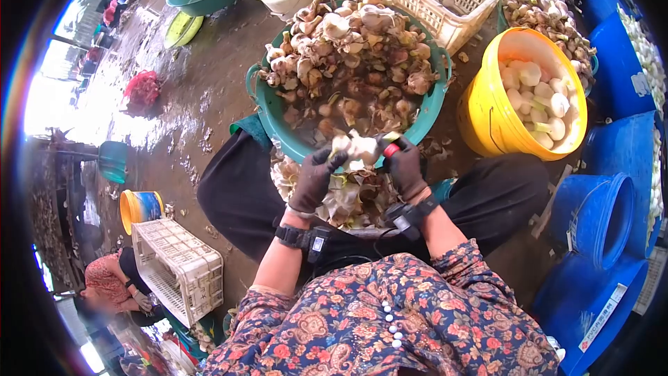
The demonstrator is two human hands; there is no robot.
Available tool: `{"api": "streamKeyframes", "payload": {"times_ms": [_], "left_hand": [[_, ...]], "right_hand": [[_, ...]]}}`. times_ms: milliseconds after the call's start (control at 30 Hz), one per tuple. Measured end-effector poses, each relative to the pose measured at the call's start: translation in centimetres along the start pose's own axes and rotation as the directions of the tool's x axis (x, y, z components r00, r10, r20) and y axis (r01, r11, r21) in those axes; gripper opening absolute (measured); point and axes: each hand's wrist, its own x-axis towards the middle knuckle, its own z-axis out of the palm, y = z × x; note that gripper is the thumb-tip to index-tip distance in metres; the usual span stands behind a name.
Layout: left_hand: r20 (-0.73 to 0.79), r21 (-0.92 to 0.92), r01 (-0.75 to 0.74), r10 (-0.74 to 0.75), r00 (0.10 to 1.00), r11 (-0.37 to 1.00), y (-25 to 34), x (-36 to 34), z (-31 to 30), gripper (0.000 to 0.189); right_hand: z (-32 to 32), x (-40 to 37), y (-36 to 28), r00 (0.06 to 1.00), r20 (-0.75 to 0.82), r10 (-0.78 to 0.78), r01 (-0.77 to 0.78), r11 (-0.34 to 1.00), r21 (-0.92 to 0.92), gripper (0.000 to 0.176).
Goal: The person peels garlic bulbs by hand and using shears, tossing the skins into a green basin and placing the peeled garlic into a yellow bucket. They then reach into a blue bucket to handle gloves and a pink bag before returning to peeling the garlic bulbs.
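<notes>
Pale, papery garlic skins (339, 199) are heaped between the bent, black-clad legs (236, 185); above them, a round, white garlic bulb (360, 148) is gripped by the dark-gloved left hand (312, 185); a small red thing (392, 149) is held by the dark-gloved right hand (406, 171), close beside the bulb; just past the hands, a big, round, green tub (271, 113) is piled with brownish garlic bulbs (379, 49); to its right, a yellow plastic bucket (480, 112) is part filled with clean white bulbs (530, 91); farther off, a white slotted crate (421, 18) is seen.

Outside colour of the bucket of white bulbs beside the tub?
The bucket is yellow; head view.
</notes>
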Motion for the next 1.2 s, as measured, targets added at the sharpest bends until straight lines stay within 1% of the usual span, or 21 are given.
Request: {"api": "streamKeyframes", "payload": {"times_ms": [67, 133, 200, 267, 300, 333, 400, 433, 467, 500, 533, 567, 600, 667, 700, 800, 867, 933, 1000, 1133, 1200], "left_hand": [[0.236, 0.109, 0.003, -0.029, 0.971, 0.994, 0.5, -1.2, -0.5, 0.030], [0.474, 0.333, -0.120, -0.056, 0.879, 0.935, 0.4, -2.3, -0.7, 0.031], [0.510, 0.519, -0.189, -0.125, 0.851, 0.834, -0.1, -2.6, -1.4, 0.032], [0.373, 0.896, -0.155, -0.515, 0.772, 0.416, -0.9, -2.5, -2.0, 0.036], [0.510, 0.780, -0.419, -0.082, 0.857, 0.465, -1.5, -2.7, -2.2, 0.043], [0.509, 0.780, -0.417, -0.086, 0.856, 0.467, -0.4, -2.2, -1.7, 0.043], [0.073, 0.517, 0.188, -0.262, 0.962, 0.835, 1.5, 0.1, -0.1, 0.041], [0.067, 0.511, 0.196, -0.266, 0.962, 0.837, 1.3, 1.1, 0.9, 0.041], [0.032, 0.369, 0.055, -0.071, 0.997, 0.928, 0.9, 2.1, 2.1, 0.035], [-0.033, 0.228, -0.111, 0.122, 0.992, 0.967, 0.5, 2.7, 2.7, 0.030], [-0.036, 0.226, -0.110, 0.121, 0.992, 0.968, 0.1, 3.1, 2.7, 0.030], [0.068, 0.280, -0.197, 0.186, 0.980, 0.940, -0.3, 3.3, 2.8, 0.023], [0.180, 0.323, -0.289, 0.241, 0.954, 0.901, -0.5, 3.6, 2.9, 0.016], [0.373, 0.139, 0.135, -0.178, 0.911, 0.981, 2.7, 1.3, 2.6, 0.014], [0.448, 0.226, 0.096, -0.191, 0.873, 0.969, 2.4, 0.3, 1.9, 0.016], [0.550, 0.453, 0.000, -0.280, 0.787, 0.892, 0.7, -0.9, -1.8, 0.023], [0.557, 0.583, -0.055, -0.350, 0.753, 0.811, -0.4, -0.7, -3.3, 0.028], [0.347, 0.890, -0.190, -0.346, 0.872, 0.415, -0.9, 0.5, -4.4, 0.039], [0.198, 0.823, -0.097, -0.122, 0.973, 0.559, -4.1, 3.7, -6.1, 0.046], [0.178, 0.935, -0.168, -0.001, 0.984, 0.313, -7.8, 10.8, -6.8, 0.054], [0.170, 0.957, -0.168, 0.013, 0.985, 0.235, -10.5, 14.0, -7.1, 0.057]], "right_hand": [[-2.0, 1.2, 0.2, 0.970, -0.073, 0.233, -0.206, 0.942, 0.266, 0.023], [-2.4, 1.3, -1.1, 0.913, 0.019, 0.408, -0.336, 0.724, 0.603, 0.025], [-3.2, 1.9, -0.1, 0.921, 0.050, 0.386, -0.324, 0.689, 0.648, 0.029], [-4.2, 2.3, 0.3, 0.853, 0.419, 0.312, -0.519, 0.589, 0.619, 0.034], [-4.0, 2.0, -0.1, 0.840, 0.460, 0.289, -0.533, 0.597, 0.599, 0.034], [-2.8, 1.4, -0.9, 0.839, 0.459, 0.292, -0.535, 0.594, 0.601, 0.034], [-0.1, 0.7, -1.8, 0.912, 0.085, 0.402, -0.363, 0.693, 0.623, 0.034], [0.0, 1.0, -1.4, 0.902, 0.101, 0.419, -0.391, 0.697, 0.600, 0.030], [-0.1, 0.9, -1.0, 0.899, 0.104, 0.425, -0.398, 0.698, 0.595, 0.030], [0.0, 0.8, -1.0, 0.913, 0.021, 0.407, -0.384, 0.840, 0.384, 0.028], [0.0, 0.5, -0.9, 0.928, -0.055, 0.368, -0.357, 0.923, 0.148, 0.025], [-0.2, 0.1, 0.1, 0.987, -0.105, 0.124, -0.143, 0.970, -0.195, 0.025], [-0.5, 0.4, 0.8, 0.986, -0.111, 0.122, -0.142, 0.971, -0.193, 0.025], [-1.9, 0.7, 2.7, 0.959, 0.052, 0.279, -0.270, 0.841, 0.470, 0.029], [-2.9, 2.1, 4.0, 0.870, 0.030, 0.493, -0.404, 0.674, 0.619, 0.033], [-5.2, 2.5, 4.3, 0.797, 0.374, 0.474, -0.584, 0.449, 0.676, 0.031], [-4.0, 2.0, 2.8, 0.821, 0.324, 0.471, -0.558, 0.539, 0.631, 0.032], [-2.8, 1.6, 2.7, 0.844, 0.276, 0.460, -0.528, 0.622, 0.578, 0.034], [-2.1, 1.4, 3.2, 0.862, 0.018, 0.507, -0.442, 0.733, 0.517, 0.038], [-2.9, 2.5, 2.9, 0.813, -0.056, 0.579, -0.460, 0.698, 0.548, 0.025], [-2.4, 4.5, -3.2, 0.858, 0.058, 0.510, -0.403, 0.599, 0.692, 0.028]]}}
